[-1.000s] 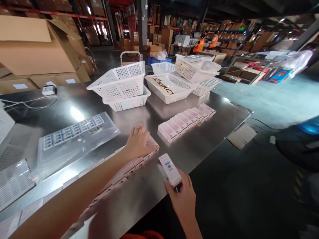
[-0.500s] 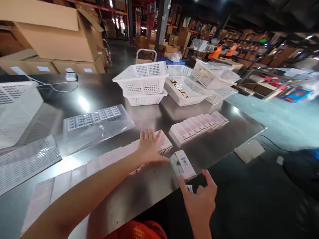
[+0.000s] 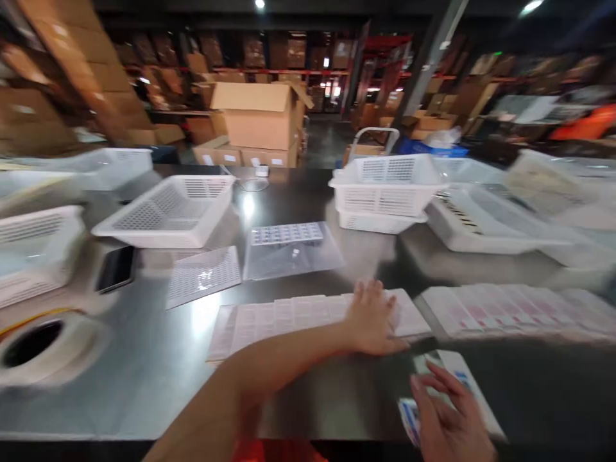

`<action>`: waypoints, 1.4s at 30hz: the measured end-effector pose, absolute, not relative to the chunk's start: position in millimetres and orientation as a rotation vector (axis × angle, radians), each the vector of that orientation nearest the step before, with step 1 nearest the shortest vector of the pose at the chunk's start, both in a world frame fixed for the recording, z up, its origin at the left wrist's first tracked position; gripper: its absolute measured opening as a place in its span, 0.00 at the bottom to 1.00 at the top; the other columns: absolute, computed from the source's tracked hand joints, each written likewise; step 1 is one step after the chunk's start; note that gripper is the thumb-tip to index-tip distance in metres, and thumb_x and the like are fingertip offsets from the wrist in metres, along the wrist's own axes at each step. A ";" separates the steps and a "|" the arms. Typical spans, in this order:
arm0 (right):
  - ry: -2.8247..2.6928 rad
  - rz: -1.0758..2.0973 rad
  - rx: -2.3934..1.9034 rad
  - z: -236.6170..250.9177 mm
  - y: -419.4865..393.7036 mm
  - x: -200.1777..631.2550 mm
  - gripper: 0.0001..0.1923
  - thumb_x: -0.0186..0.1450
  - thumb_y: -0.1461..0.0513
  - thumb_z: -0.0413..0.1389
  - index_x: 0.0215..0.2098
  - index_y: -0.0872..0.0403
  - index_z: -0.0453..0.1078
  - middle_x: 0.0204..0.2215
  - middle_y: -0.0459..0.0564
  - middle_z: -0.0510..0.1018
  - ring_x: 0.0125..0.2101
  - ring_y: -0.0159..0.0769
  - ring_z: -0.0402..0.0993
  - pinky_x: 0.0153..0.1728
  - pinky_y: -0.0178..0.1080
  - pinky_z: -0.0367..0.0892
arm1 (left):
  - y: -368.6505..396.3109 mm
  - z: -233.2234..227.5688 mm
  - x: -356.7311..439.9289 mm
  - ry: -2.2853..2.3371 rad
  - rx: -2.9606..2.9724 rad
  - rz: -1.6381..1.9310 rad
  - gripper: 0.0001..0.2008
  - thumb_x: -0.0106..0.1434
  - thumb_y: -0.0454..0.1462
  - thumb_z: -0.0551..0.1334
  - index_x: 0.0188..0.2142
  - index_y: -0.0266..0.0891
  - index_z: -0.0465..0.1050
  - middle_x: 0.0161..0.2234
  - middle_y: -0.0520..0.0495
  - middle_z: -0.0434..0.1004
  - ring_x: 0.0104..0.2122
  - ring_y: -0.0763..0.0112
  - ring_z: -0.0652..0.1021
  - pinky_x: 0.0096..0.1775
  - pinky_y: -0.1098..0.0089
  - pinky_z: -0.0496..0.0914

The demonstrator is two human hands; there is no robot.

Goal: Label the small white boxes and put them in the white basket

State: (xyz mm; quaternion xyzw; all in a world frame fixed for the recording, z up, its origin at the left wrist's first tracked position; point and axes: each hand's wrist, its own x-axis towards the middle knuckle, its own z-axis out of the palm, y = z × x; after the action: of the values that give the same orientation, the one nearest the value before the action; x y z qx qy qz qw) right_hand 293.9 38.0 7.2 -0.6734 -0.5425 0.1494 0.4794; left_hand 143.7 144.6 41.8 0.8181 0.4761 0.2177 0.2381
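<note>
Head view: the left hand (image 3: 373, 317) lay flat, fingers spread, on the right end of a row of boxes (image 3: 308, 314) running left-right along the bench (image 3: 144, 378). The right hand (image 3: 450, 423), loosely open, touched a single box (image 3: 457, 378) just right of it.

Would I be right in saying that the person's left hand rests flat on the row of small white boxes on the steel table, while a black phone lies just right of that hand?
Not quite. The left hand does rest flat on the row of small white boxes on the steel table, but the head view shows the black phone lying far to its left, beside a white basket.
</note>
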 end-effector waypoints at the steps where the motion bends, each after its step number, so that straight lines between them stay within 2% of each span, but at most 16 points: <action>1: -1.248 0.496 -1.605 16.7 38.5 282.7 0.23 0.62 0.45 0.57 0.45 0.54 0.70 0.29 0.50 0.76 0.20 0.36 0.72 0.17 0.37 0.64 | 133.5 48.4 133.2 1.286 2.192 0.649 0.40 0.59 0.55 0.62 0.63 0.32 0.61 0.67 0.30 0.54 0.67 0.45 0.53 0.66 0.48 0.43; 3: -1.184 0.562 -1.487 31.1 43.7 255.5 0.20 0.64 0.47 0.55 0.42 0.55 0.69 0.27 0.48 0.73 0.24 0.36 0.72 0.23 0.37 0.68 | 110.4 58.3 106.1 1.235 2.060 0.724 0.29 0.68 0.50 0.51 0.61 0.33 0.63 0.62 0.32 0.65 0.62 0.51 0.64 0.62 0.51 0.57; 4: -1.163 0.559 -1.438 35.1 47.8 241.1 0.19 0.65 0.48 0.54 0.41 0.55 0.68 0.27 0.47 0.72 0.26 0.35 0.72 0.27 0.37 0.69 | 99.1 60.9 91.3 1.205 1.987 0.731 0.26 0.71 0.48 0.45 0.59 0.34 0.65 0.58 0.33 0.70 0.57 0.55 0.71 0.58 0.53 0.64; 5: -1.141 0.594 -1.402 37.0 51.5 226.6 0.17 0.66 0.49 0.53 0.41 0.54 0.68 0.26 0.45 0.71 0.26 0.34 0.71 0.27 0.36 0.68 | 87.8 62.0 77.1 1.153 1.885 0.730 0.25 0.72 0.48 0.43 0.56 0.36 0.67 0.51 0.37 0.76 0.50 0.58 0.76 0.51 0.58 0.71; 7: -1.090 0.683 -1.334 36.6 54.2 197.3 0.15 0.68 0.50 0.51 0.41 0.53 0.66 0.24 0.41 0.67 0.24 0.30 0.67 0.25 0.34 0.66 | 63.5 61.1 53.3 1.065 1.422 0.806 0.20 0.65 0.50 0.60 0.48 0.39 0.72 0.40 0.43 0.80 0.40 0.61 0.79 0.42 0.63 0.73; 9: -1.052 0.796 -1.261 33.8 48.6 169.8 0.13 0.70 0.51 0.50 0.42 0.52 0.65 0.24 0.39 0.65 0.21 0.28 0.64 0.23 0.31 0.64 | 38.8 57.0 37.1 1.015 1.080 0.924 0.18 0.57 0.47 0.69 0.42 0.39 0.73 0.32 0.49 0.78 0.33 0.66 0.79 0.38 0.66 0.73; 13: -1.197 1.150 -1.035 32.2 30.8 139.0 0.09 0.70 0.55 0.51 0.46 0.49 0.64 0.26 0.39 0.67 0.18 0.24 0.61 0.20 0.29 0.62 | 5.9 46.9 11.8 1.078 0.811 1.185 0.15 0.54 0.42 0.71 0.39 0.39 0.73 0.24 0.54 0.74 0.24 0.73 0.75 0.31 0.71 0.71; 15: -1.431 1.260 -0.936 35.8 28.8 137.2 0.14 0.66 0.58 0.58 0.50 0.47 0.66 0.32 0.42 0.73 0.21 0.24 0.66 0.23 0.30 0.66 | -2.6 45.0 -4.3 1.166 0.806 1.261 0.13 0.54 0.39 0.71 0.37 0.39 0.74 0.24 0.55 0.73 0.24 0.76 0.73 0.29 0.75 0.69; 17: -1.680 1.284 -0.888 41.5 30.5 137.6 0.16 0.61 0.62 0.63 0.48 0.46 0.72 0.35 0.44 0.77 0.26 0.27 0.72 0.30 0.31 0.70 | -9.2 45.7 -20.8 1.237 0.844 1.289 0.09 0.53 0.35 0.70 0.35 0.39 0.76 0.24 0.56 0.73 0.25 0.79 0.73 0.29 0.79 0.68; 21: -1.717 1.315 -0.950 47.6 30.5 128.1 0.06 0.59 0.61 0.66 0.36 0.48 0.77 0.29 0.44 0.80 0.30 0.31 0.77 0.32 0.31 0.72 | -19.0 46.5 -44.1 1.272 0.906 1.292 0.10 0.55 0.36 0.70 0.38 0.41 0.77 0.27 0.55 0.77 0.28 0.77 0.77 0.32 0.79 0.71; 25: -1.635 1.265 -1.015 42.3 23.9 110.9 0.07 0.60 0.61 0.66 0.38 0.48 0.78 0.32 0.46 0.78 0.30 0.31 0.77 0.31 0.31 0.74 | -25.8 40.3 -55.3 1.319 0.993 1.265 0.14 0.60 0.37 0.66 0.47 0.43 0.76 0.30 0.53 0.81 0.31 0.74 0.81 0.35 0.77 0.74; 29: -1.734 1.209 -0.970 40.4 23.0 101.9 0.09 0.61 0.63 0.64 0.41 0.49 0.77 0.36 0.47 0.75 0.29 0.29 0.76 0.30 0.32 0.73 | -33.7 35.3 -67.8 1.530 1.334 1.240 0.18 0.62 0.34 0.64 0.52 0.49 0.74 0.30 0.56 0.81 0.28 0.76 0.80 0.27 0.81 0.71; 31: -1.805 1.171 -0.974 42.2 24.4 99.5 0.09 0.61 0.63 0.64 0.40 0.48 0.77 0.35 0.46 0.76 0.30 0.29 0.76 0.32 0.31 0.72 | -37.1 35.0 -74.7 1.572 1.503 1.217 0.21 0.63 0.31 0.63 0.54 0.53 0.72 0.33 0.57 0.81 0.31 0.77 0.80 0.23 0.83 0.68; 33: -1.879 1.151 -0.981 44.5 25.6 97.1 0.06 0.62 0.63 0.64 0.37 0.48 0.78 0.32 0.45 0.77 0.31 0.29 0.75 0.33 0.31 0.70 | -39.1 35.4 -80.5 1.566 1.599 1.206 0.23 0.64 0.29 0.62 0.55 0.55 0.71 0.35 0.56 0.81 0.34 0.77 0.80 0.24 0.84 0.68; 38: -1.917 1.198 -0.964 47.2 25.9 90.2 0.01 0.63 0.63 0.63 0.33 0.50 0.78 0.28 0.44 0.78 0.29 0.29 0.74 0.30 0.31 0.66 | -38.2 36.2 -87.8 1.528 1.601 1.205 0.17 0.65 0.31 0.62 0.50 0.50 0.74 0.36 0.54 0.80 0.33 0.77 0.79 0.33 0.79 0.73; 42: -1.876 1.338 -0.985 46.0 24.7 89.1 0.03 0.61 0.63 0.64 0.29 0.52 0.76 0.26 0.44 0.77 0.28 0.29 0.73 0.30 0.32 0.65 | -35.0 37.6 -87.9 1.420 1.569 1.186 0.12 0.66 0.32 0.61 0.46 0.48 0.77 0.31 0.53 0.77 0.31 0.76 0.78 0.31 0.77 0.72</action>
State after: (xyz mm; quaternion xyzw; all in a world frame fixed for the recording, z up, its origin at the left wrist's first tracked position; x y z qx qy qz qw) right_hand 89.1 24.7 46.0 -0.3734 -0.7111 0.5072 0.3124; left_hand -87.9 -35.0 37.6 0.6057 0.5484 0.4578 0.3503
